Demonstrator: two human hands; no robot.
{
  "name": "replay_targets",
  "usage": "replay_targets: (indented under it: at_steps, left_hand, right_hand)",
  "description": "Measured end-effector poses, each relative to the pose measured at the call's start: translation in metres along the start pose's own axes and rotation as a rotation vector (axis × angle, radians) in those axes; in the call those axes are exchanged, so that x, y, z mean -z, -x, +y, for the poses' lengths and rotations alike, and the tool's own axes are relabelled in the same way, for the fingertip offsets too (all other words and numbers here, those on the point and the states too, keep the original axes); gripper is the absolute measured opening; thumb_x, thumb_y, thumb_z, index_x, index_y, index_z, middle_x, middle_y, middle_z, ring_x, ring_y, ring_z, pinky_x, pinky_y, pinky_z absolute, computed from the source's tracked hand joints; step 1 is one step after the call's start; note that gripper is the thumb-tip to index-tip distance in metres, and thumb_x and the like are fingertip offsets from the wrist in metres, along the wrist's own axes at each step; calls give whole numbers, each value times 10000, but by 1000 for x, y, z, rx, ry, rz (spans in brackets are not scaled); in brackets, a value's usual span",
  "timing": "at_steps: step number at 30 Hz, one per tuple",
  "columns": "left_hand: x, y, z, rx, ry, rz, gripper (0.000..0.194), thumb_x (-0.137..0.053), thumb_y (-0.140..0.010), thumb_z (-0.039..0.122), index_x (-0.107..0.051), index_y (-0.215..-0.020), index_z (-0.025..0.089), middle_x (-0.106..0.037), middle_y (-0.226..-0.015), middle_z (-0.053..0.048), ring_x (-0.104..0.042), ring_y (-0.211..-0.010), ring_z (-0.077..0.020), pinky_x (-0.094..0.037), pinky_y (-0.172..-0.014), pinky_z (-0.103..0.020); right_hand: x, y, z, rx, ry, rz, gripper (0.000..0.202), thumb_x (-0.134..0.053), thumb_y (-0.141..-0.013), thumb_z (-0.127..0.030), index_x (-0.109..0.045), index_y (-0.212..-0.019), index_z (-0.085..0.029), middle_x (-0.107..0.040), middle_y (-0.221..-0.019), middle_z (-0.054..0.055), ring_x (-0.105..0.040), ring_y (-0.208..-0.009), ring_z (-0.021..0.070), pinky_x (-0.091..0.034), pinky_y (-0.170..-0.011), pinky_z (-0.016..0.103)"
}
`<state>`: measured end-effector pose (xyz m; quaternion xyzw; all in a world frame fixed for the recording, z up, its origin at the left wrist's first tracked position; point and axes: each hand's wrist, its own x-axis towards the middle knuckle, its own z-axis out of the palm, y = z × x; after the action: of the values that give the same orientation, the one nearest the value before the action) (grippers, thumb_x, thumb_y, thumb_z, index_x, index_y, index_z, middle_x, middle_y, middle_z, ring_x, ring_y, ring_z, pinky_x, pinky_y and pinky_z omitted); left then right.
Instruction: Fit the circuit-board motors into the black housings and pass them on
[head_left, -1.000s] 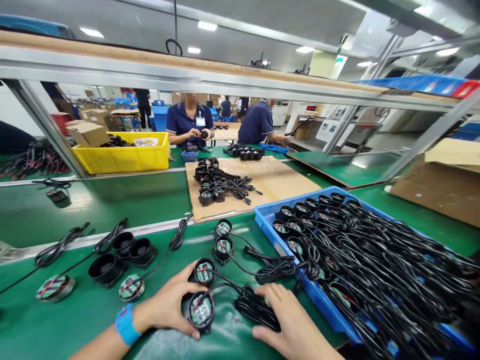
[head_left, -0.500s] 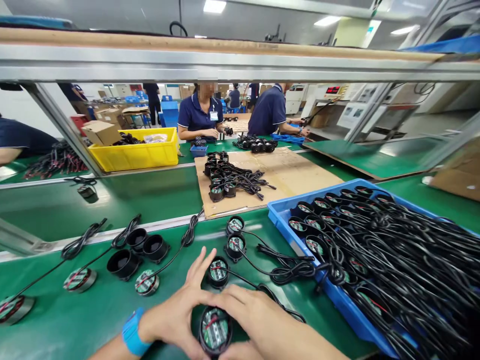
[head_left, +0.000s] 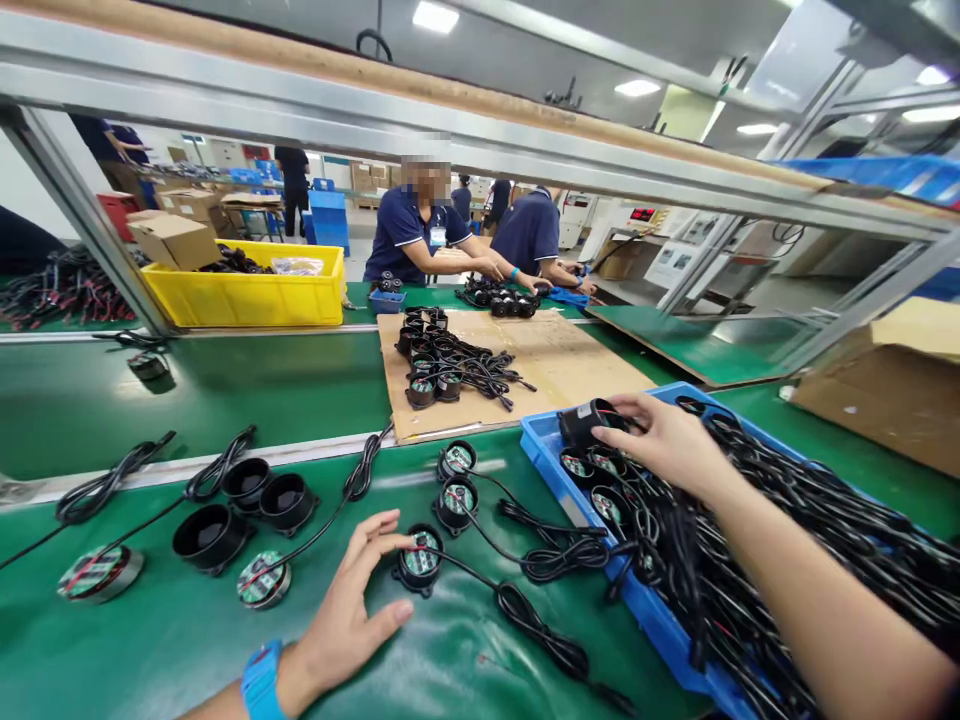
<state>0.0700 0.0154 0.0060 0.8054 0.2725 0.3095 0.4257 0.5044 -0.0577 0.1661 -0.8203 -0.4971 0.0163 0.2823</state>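
Note:
Over the far left corner of the blue tray (head_left: 536,440), my right hand (head_left: 667,445) grips a black round housing (head_left: 579,425), tilted on its side, between thumb and fingers. A red wire shows at its open end. My left hand (head_left: 345,610) is open, its fingers spread beside a black housing with a green circuit board (head_left: 420,562); a fingertip appears close to its rim, but I cannot tell if it touches. Behind that stand two similar housings (head_left: 456,500) with cables. Left of my hand lie loose round circuit-board units (head_left: 264,580) and empty black housings (head_left: 289,502).
Many cabled housings and bundled black cables (head_left: 780,540) fill the tray. Beyond the bench edge, a cardboard sheet (head_left: 577,360) carries more housings. A yellow bin (head_left: 255,295) stands at the back left. A metal frame beam (head_left: 315,110) crosses above. Two co-workers (head_left: 409,235) stand opposite.
My right hand has carried the housing from the front of the bench to the tray at the right. My left hand has let go of it and opened. A co-worker has reached sideways.

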Motion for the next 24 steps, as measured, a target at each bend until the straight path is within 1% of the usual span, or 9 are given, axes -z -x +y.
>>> replay_targets:
  at_steps: [2,5,11,13,17,19,21,23,24]
  left_hand:
    - [0,0,0,4,-32,-10,521,-576,-905,634,-590,-1296,290,-374,-1514,-141,-404,-1422,-362,-402,-1143,-577]
    - [0,-1,-1,26,-59,-9,465,-578,-918,594,-610,-1263,283,-382,-1506,-140,-406,-1422,-361,-409,-1139,-576]
    - [0,-4,-2,62,-45,-13,399,-584,-930,541,-608,-1233,281,-373,-1503,-137,-381,-1440,-357,-394,-1149,-583]
    - [0,-4,-2,71,-43,-18,390,-587,-932,528,-604,-1235,283,-367,-1506,-136,-381,-1440,-357,-391,-1149,-583]
    - [-1,-4,-3,69,-46,-24,406,-597,-937,504,-582,-1275,281,-345,-1524,-141,-383,-1435,-359,-420,-1130,-556]
    - [-2,-3,-6,58,-29,-15,556,-642,-909,512,-487,-1395,290,-320,-1545,-153,-387,-1429,-363,-464,-1092,-528]
    - [-5,-2,-9,61,-24,-8,830,-730,-840,528,-317,-1521,295,-317,-1554,-170,-410,-1410,-370,-472,-1083,-527]
    - [-7,-2,-12,83,-56,-27,1001,-796,-781,520,-222,-1567,285,-382,-1525,-175,-447,-1381,-373,-434,-1115,-557]
    - [-8,-2,-12,95,-85,-47,1000,-810,-767,513,-249,-1560,279,-429,-1498,-170,-466,-1364,-374,-413,-1129,-570]
  right_hand:
    - [-30,-21,21,-34,-11,-4,539,-689,-745,-523,-631,-1154,-178,-750,-1088,111,-718,-975,239,-564,-873,366]
    - [-61,-33,42,-43,3,-55,521,-645,-787,-506,-608,-1176,-162,-746,-1131,127,-717,-1050,235,-567,-900,347]
    - [-67,-33,58,-32,181,-214,540,-752,-772,-448,-602,-1211,-173,-722,-1192,118,-675,-1138,228,-535,-964,327]
    - [-68,-39,53,-38,284,-268,502,-764,-802,-443,-620,-1195,-168,-709,-1188,106,-667,-1120,226,-521,-987,378]
    - [-78,-56,34,-36,467,-354,384,-633,-934,-504,-658,-1122,-170,-687,-1128,70,-660,-1025,202,-526,-945,449]
    - [-78,-60,21,-5,515,-356,430,-667,-891,-546,-675,-1078,-159,-688,-1127,101,-642,-1078,242,-503,-971,482]
    - [-72,-56,8,37,529,-325,528,-714,-810,-607,-690,-1068,-147,-683,-1159,171,-602,-1169,341,-459,-1005,560]
    - [-62,-39,-9,99,499,-284,605,-641,-836,-656,-672,-1157,-144,-656,-1230,216,-557,-1235,397,-420,-1039,595]
    - [-58,-25,-18,140,466,-276,618,-561,-885,-666,-642,-1226,-157,-642,-1267,206,-555,-1249,378,-421,-1056,568]
